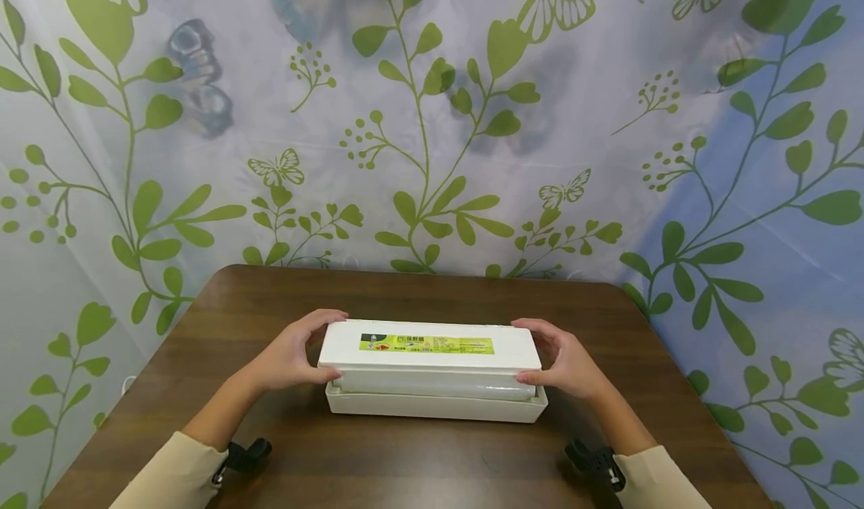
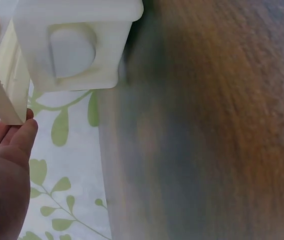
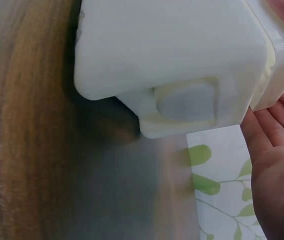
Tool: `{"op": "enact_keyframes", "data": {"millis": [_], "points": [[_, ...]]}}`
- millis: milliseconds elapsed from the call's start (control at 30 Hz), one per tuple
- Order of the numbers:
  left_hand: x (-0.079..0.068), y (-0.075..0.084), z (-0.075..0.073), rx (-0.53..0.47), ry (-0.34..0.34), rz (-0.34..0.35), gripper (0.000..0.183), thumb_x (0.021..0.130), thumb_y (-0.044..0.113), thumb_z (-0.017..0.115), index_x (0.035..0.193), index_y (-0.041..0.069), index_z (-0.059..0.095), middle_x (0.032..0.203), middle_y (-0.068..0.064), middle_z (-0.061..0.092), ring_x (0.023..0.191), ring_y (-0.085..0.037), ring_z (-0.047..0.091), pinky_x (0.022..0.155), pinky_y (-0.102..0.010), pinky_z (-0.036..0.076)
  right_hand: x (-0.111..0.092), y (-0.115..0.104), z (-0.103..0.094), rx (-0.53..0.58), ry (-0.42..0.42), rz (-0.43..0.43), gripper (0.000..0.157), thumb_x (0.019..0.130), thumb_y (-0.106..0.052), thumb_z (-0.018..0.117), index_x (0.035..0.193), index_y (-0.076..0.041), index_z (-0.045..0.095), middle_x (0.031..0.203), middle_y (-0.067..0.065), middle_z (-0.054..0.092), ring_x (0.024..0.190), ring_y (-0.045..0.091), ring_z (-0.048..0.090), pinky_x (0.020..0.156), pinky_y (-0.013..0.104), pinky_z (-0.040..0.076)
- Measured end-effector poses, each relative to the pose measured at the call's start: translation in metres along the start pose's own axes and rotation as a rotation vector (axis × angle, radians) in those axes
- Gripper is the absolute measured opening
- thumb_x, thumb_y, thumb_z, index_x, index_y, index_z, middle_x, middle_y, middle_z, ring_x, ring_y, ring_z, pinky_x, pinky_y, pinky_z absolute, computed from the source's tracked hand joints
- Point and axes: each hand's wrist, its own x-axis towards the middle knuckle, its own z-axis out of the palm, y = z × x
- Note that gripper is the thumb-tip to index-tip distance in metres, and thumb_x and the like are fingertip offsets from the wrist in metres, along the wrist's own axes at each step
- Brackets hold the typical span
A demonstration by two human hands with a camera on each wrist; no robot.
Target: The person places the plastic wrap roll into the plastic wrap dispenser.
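A white cling film box stands lengthwise across the table, its lid (image 1: 520, 346) raised a little above the base (image 1: 435, 407). A yellow-green label (image 1: 427, 344) is stuck on the lid's top. Between lid and base shows a pale cling film roll (image 1: 435, 385). My left hand (image 1: 293, 355) grips the lid's left end, thumb at the front and fingers at the back edge. The right hand (image 1: 563, 360) holds the other end the same way. In both wrist views a gap separates the lid (image 3: 281, 67) from the base (image 2: 35, 70), which has a recessed end.
The brown wooden table (image 1: 418, 468) has rounded far corners. Right behind its far edge hangs a curtain (image 1: 459, 261) with green leaves and butterflies. A black strap (image 1: 248, 456) is on the left wrist, and another black strap (image 1: 590, 456) on the right.
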Motion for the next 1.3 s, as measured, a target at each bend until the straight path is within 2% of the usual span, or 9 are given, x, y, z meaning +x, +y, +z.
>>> {"op": "enact_keyframes", "data": {"millis": [233, 533, 833, 1300], "points": [[-0.001, -0.005, 0.003, -0.025, -0.015, 0.024, 0.074, 0.077, 0.019, 0.092, 0.139, 0.008, 0.054, 0.137, -0.009, 0.058, 0.121, -0.016, 0.058, 0.104, -0.017, 0.048, -0.007, 0.003, 0.003, 0.013, 0.007, 0.006, 0.082, 0.072, -0.006, 0.092, 0.144, -0.003, 0.053, 0.142, 0.014, 0.059, 0.125, 0.008, 0.059, 0.103, 0.013, 0.047], [-0.002, -0.005, 0.008, 0.005, -0.030, -0.016, 0.077, 0.077, 0.025, 0.092, 0.142, 0.013, 0.053, 0.140, -0.004, 0.058, 0.124, -0.014, 0.057, 0.107, -0.018, 0.046, -0.014, 0.011, 0.001, 0.029, 0.016, -0.008, 0.081, 0.073, -0.002, 0.091, 0.144, -0.002, 0.053, 0.141, 0.016, 0.059, 0.125, 0.009, 0.059, 0.104, 0.013, 0.046], [-0.002, -0.004, 0.011, 0.033, -0.034, -0.034, 0.079, 0.077, 0.030, 0.092, 0.143, 0.010, 0.052, 0.140, -0.004, 0.058, 0.126, -0.020, 0.056, 0.110, -0.017, 0.043, -0.020, 0.011, 0.003, 0.032, 0.023, 0.010, 0.079, 0.073, -0.003, 0.091, 0.143, -0.005, 0.054, 0.142, 0.015, 0.059, 0.123, 0.009, 0.060, 0.104, 0.012, 0.045], [-0.005, -0.001, 0.013, 0.033, -0.053, -0.060, 0.079, 0.077, 0.032, 0.092, 0.142, 0.011, 0.053, 0.139, 0.002, 0.058, 0.125, -0.013, 0.056, 0.110, -0.017, 0.042, -0.025, 0.009, 0.005, 0.032, 0.008, 0.020, 0.079, 0.075, -0.004, 0.090, 0.144, -0.004, 0.052, 0.142, 0.014, 0.058, 0.125, 0.006, 0.059, 0.105, 0.012, 0.045]]}}
